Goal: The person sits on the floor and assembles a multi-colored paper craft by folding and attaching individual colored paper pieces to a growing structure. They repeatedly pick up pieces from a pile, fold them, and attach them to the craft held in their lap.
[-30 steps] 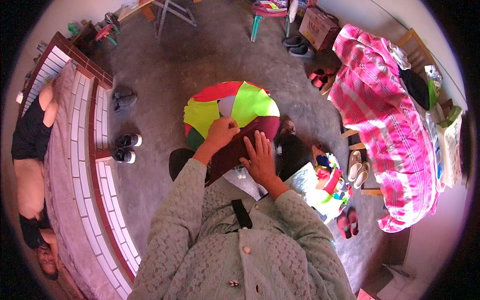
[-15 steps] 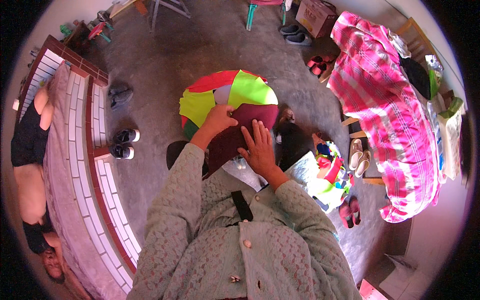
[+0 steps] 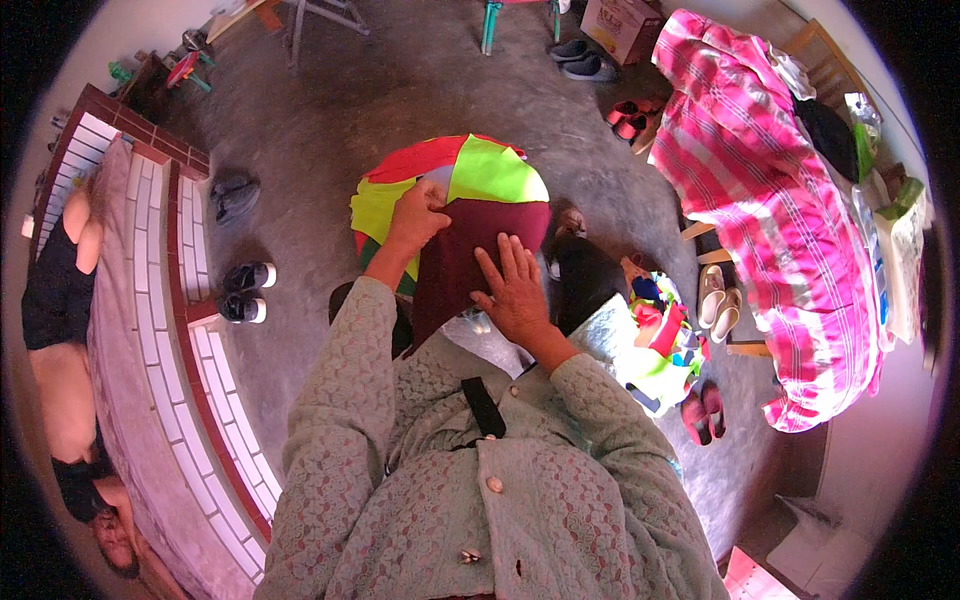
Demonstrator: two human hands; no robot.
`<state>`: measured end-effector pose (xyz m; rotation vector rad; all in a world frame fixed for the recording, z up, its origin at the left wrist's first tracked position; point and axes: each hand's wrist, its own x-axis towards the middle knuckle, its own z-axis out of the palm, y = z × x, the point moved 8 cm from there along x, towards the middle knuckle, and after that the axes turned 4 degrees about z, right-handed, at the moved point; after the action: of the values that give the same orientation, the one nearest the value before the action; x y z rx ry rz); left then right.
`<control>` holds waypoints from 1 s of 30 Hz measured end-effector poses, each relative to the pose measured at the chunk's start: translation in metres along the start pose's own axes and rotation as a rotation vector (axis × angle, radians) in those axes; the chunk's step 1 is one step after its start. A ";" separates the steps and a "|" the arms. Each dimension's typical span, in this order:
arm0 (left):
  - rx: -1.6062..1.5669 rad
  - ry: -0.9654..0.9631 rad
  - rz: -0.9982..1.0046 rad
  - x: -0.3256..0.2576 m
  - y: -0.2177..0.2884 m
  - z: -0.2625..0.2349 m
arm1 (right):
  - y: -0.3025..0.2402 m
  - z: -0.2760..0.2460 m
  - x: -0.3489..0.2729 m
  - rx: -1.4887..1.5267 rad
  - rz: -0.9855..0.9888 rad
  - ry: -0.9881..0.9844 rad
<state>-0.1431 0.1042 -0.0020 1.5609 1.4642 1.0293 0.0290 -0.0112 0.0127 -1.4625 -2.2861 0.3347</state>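
Observation:
Over my lap lies a round patchwork of cloth with a red piece (image 3: 418,160), yellow-green pieces (image 3: 498,172) and a pale grey patch near its middle. A maroon cloth piece (image 3: 465,260) covers its near right part and hangs toward my knees. At that piece's upper left edge, my left hand (image 3: 418,218) is closed, fingertips pinched on the maroon cloth. My right hand (image 3: 517,292) rests flat on the same cloth, fingers spread, pressing it from the right. What lies under the cloth is hidden.
A heap of bright fabric scraps (image 3: 660,335) sits right of my lap. Several shoes are on the floor, including black sneakers (image 3: 245,292) and red shoes (image 3: 703,413). A pink plaid cloth (image 3: 755,220) drapes furniture at right. A person (image 3: 62,395) lies on the tiled-edge bed at left.
My left hand has moved slightly up and left along the maroon cloth, whose upper left part now lies flatter and further out. My right hand stays almost in place.

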 end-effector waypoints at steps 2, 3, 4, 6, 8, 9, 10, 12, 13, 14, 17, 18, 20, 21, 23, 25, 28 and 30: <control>0.084 -0.008 -0.019 0.004 -0.002 -0.003 | 0.001 0.001 0.000 -0.010 0.004 -0.002; 0.096 0.026 -0.003 0.005 0.000 -0.006 | 0.001 0.001 0.000 -0.014 0.004 -0.001; 0.109 0.060 0.012 0.006 -0.001 -0.007 | 0.001 0.001 -0.001 -0.017 0.003 0.001; 0.145 0.124 0.046 0.007 -0.002 -0.012 | 0.001 -0.001 -0.001 0.005 -0.006 0.008; 0.178 0.166 0.087 0.011 -0.004 -0.011 | 0.006 -0.003 -0.003 0.026 -0.001 0.015; 0.272 0.232 0.066 0.013 -0.006 -0.019 | 0.005 -0.001 -0.001 0.039 0.004 0.018; 0.355 0.290 0.045 0.015 -0.009 -0.028 | 0.007 -0.001 -0.002 0.042 0.019 0.018; 0.404 0.397 0.172 0.009 -0.010 -0.046 | 0.004 0.000 0.000 0.092 -0.011 0.012; 0.385 0.413 0.240 0.001 0.008 -0.041 | 0.005 0.001 -0.001 0.103 -0.016 0.039; 0.360 0.427 0.308 -0.011 0.037 -0.035 | 0.007 0.001 -0.004 0.111 -0.017 0.066; 0.298 0.073 0.226 -0.034 0.079 0.018 | 0.009 0.003 -0.006 0.087 -0.004 0.094; 0.285 0.029 0.315 -0.039 0.084 0.036 | 0.012 0.003 -0.008 0.095 0.003 0.092; 0.268 -0.046 0.493 -0.051 0.081 0.068 | 0.013 0.002 -0.009 0.121 0.001 0.094; 0.463 -0.077 0.540 -0.056 0.065 0.078 | 0.014 0.006 -0.010 0.114 -0.007 0.081; 0.557 -0.086 0.460 -0.053 0.052 0.084 | 0.013 0.003 -0.010 0.136 -0.018 0.103; 0.614 -0.091 0.426 -0.050 0.046 0.086 | 0.014 0.003 -0.012 0.149 -0.018 0.104; 0.656 -0.104 0.428 -0.053 0.048 0.089 | 0.019 0.004 -0.015 0.140 0.003 0.056; 0.679 -0.110 0.463 -0.052 0.046 0.092 | 0.024 -0.010 -0.017 0.115 0.018 -0.010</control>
<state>-0.0418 0.0492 0.0002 2.4843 1.4914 0.6897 0.0599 -0.0169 0.0082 -1.4273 -2.2230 0.4718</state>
